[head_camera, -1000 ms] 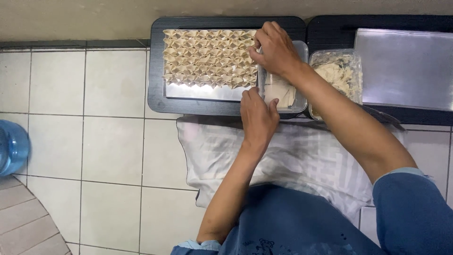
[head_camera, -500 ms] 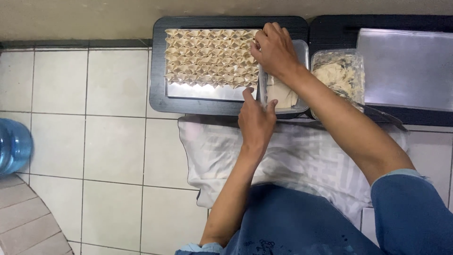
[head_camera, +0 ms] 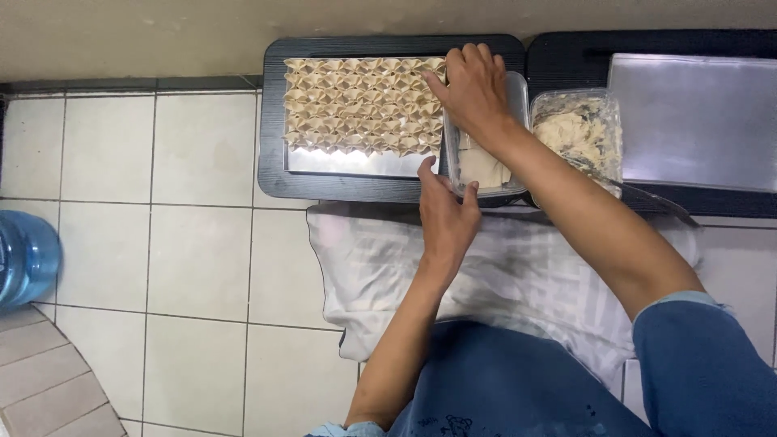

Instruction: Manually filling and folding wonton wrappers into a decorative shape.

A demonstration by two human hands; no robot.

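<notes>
A: Head view first; where are the hands?

B: The right hand [head_camera: 476, 91] is at the upper centre of the frame, fingers curled together at the right edge of the rows of folded dumplings [head_camera: 363, 105]; it seems pinched on one piece at the end of a row, though the piece itself is hidden under the fingers. The left hand [head_camera: 445, 214] sits just below, fingers loosely spread, fingertips touching the near rim of the clear plastic tub [head_camera: 484, 166]; it holds nothing, and looks to be steadying the tub.

A: And the dumplings?

B: Packed edge to edge on a metal sheet [head_camera: 348, 162] inside a black tray [head_camera: 275, 121], upper centre; the tight rows leave a bare strip along the near edge of the sheet.

A: What else is around?

B: A second tub with pale filling [head_camera: 579, 133] right of the first, close for easy reach; another metal sheet [head_camera: 696, 121] at upper right; a white cloth [head_camera: 364, 267] spread over the lap; tiled floor [head_camera: 162, 243]; a blue water bottle [head_camera: 24, 259] at the left edge.
</notes>
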